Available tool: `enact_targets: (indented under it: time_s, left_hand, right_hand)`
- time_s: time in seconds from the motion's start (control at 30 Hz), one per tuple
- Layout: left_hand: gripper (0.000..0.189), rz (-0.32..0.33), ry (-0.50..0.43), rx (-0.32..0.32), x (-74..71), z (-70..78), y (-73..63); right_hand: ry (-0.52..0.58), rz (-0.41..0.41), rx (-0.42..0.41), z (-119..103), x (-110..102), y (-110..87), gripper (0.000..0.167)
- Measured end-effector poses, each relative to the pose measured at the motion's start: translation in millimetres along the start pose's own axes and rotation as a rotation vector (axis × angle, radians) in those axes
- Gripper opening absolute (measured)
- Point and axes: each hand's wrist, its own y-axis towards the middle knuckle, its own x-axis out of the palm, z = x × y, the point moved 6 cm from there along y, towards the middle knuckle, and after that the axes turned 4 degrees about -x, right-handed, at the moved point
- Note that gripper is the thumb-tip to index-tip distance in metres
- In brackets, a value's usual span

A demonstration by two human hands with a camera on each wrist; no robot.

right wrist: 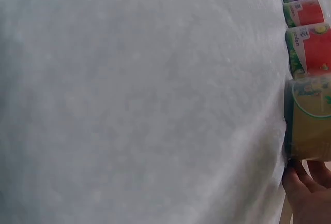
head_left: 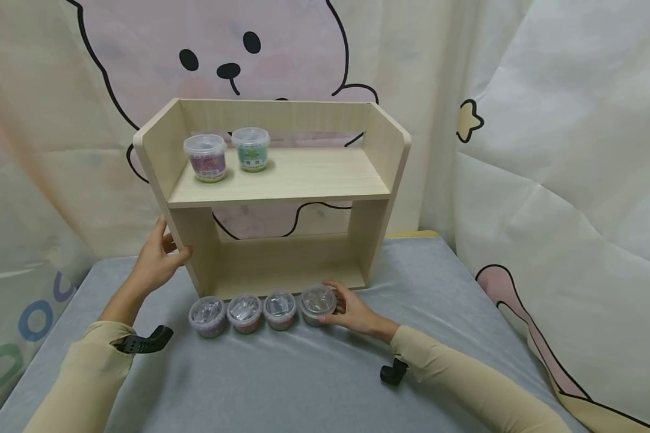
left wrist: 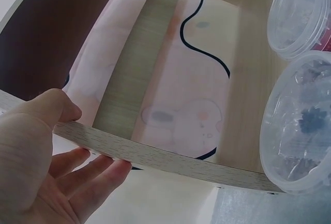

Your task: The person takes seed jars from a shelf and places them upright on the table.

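A pale wooden two-tier shelf (head_left: 278,177) stands on the table. My left hand (head_left: 159,255) grips its left side panel (left wrist: 165,157), thumb on one face and fingertips on the other. Several clear-lidded plastic tubs stand in a row along the shelf's front, among them a purple-labelled tub (head_left: 207,316) at the left end and red-labelled tubs (right wrist: 310,48) in between. At the right end is a yellowish tub (right wrist: 313,131); my right hand (head_left: 352,310) holds it from the right, thumb in front and fingers behind.
On the upper tier, toward the left, sit a magenta-labelled tub (head_left: 208,162) and a green-labelled tub (head_left: 251,150). A grey-blue cloth (head_left: 281,385) covers the table. Printed curtains (head_left: 411,60) hang behind and at both sides.
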Motion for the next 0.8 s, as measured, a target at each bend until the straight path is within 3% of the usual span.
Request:
enact_targets:
  time_s: [0.57, 0.7, 0.8]
  left_hand:
    - [0.091, 0.005, 0.009, 0.015, -0.3, 0.8, -1.4]
    - [0.091, 0.005, 0.025, 0.014, 0.3, -1.4, -2.0]
    - [0.092, 0.012, 0.037, 0.012, -0.1, -1.8, -1.2]
  right_hand:
    - [-0.006, -0.104, -0.031, -1, -2, 4.4, 0.084]
    - [-0.055, -0.128, -0.001, -5, -4, 1.8, 0.081]
    - [-0.109, -0.091, 0.012, -17, -11, 1.2, 0.074]
